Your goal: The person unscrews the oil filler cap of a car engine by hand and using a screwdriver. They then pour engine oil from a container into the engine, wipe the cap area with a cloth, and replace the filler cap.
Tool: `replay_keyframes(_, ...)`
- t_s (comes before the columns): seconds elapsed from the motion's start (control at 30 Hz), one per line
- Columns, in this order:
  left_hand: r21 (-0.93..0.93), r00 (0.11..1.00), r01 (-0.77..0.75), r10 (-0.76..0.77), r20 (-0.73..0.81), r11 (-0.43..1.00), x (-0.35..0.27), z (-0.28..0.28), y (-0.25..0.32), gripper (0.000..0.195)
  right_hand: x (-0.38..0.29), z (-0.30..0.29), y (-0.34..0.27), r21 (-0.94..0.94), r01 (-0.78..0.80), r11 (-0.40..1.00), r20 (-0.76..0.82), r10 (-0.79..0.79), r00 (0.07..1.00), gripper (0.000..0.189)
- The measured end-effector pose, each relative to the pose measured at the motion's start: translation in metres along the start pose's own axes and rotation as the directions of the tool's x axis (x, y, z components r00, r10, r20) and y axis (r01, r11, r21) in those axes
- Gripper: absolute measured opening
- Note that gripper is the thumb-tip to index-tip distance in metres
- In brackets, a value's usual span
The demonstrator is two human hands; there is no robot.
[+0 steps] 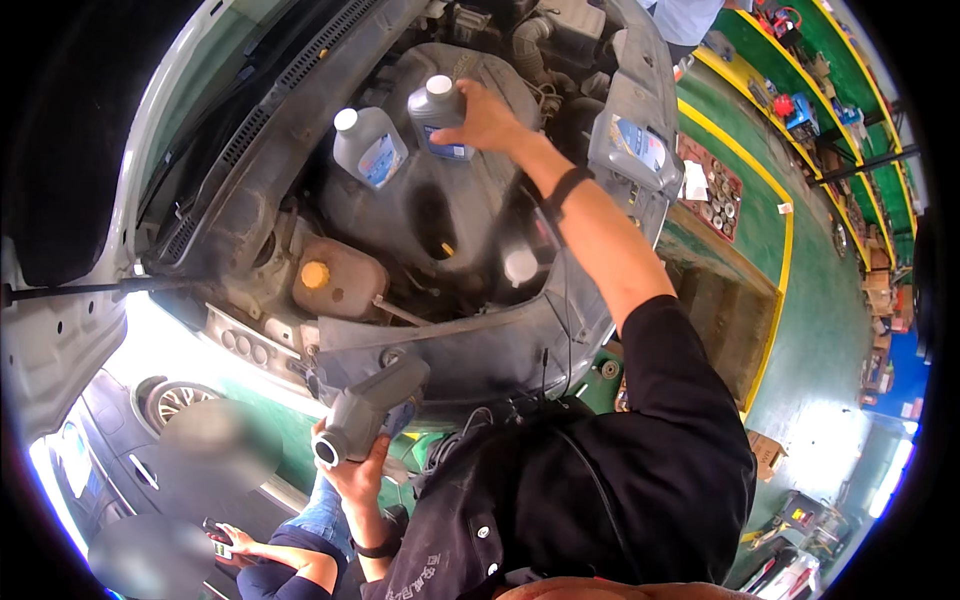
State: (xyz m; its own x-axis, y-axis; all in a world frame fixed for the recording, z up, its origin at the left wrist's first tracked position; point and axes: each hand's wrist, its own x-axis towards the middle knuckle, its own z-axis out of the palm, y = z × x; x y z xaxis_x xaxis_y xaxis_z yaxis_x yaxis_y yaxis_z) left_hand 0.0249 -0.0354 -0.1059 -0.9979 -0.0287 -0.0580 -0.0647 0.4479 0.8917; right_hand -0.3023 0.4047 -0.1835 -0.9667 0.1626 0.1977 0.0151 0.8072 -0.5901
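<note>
My left hand (358,469) grips a grey plastic oil bottle (367,401) near its neck, tilted over the front edge of the car. The bottle's mouth is uncapped and faces me. With its arm stretched over the engine bay, my right hand (487,120) has thumb and fingers around a second grey bottle (437,112) with a white cap. That bottle stands upright on the dark engine cover (360,210). Beside it, a similar white-capped bottle (369,146) with a blue label stands untouched. A larger grey jug (634,154) lies at the bay's edge.
A brownish coolant tank (341,289) with a yellow cap (315,274) sits in the bay, near a white round cap (521,266). Stairs (720,322) descend into a floor pit at right. Shelves (795,112) stand beyond. At lower left, a person (292,559) holds a phone.
</note>
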Motion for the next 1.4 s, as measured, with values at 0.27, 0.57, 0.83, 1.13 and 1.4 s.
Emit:
replay_keyframes(0.27,-0.073,0.994,0.012,-0.020,-0.106,0.997,-0.001,0.011,0.004,0.072,0.013,-0.002,0.039,0.461,-0.585,0.667,0.225,0.550,0.804,0.080)
replay_keyframes(0.57,-0.260,0.977,0.153,-0.186,-0.108,0.953,0.001,-0.004,-0.005,0.087,0.003,0.055,0.110,0.798,-0.598,-0.076,0.488,0.664,0.567,0.073)
replay_keyframes(0.83,-0.238,0.986,0.121,-0.145,-0.086,0.964,0.003,0.005,0.007,0.081,0.007,0.022,0.069,0.195,-0.578,0.792,0.410,0.469,0.782,0.076)
replay_keyframes(1.13,0.092,1.000,0.020,-0.022,0.023,0.996,0.001,0.011,0.023,0.074,0.025,0.060,-0.125,0.214,0.203,0.955,0.060,-0.221,0.974,0.079)
replay_keyframes(1.4,-0.029,1.000,0.027,-0.026,0.008,0.999,-0.006,0.015,0.007,0.075,0.021,0.040,-0.118,0.180,-0.033,0.983,0.125,0.010,0.992,0.059)
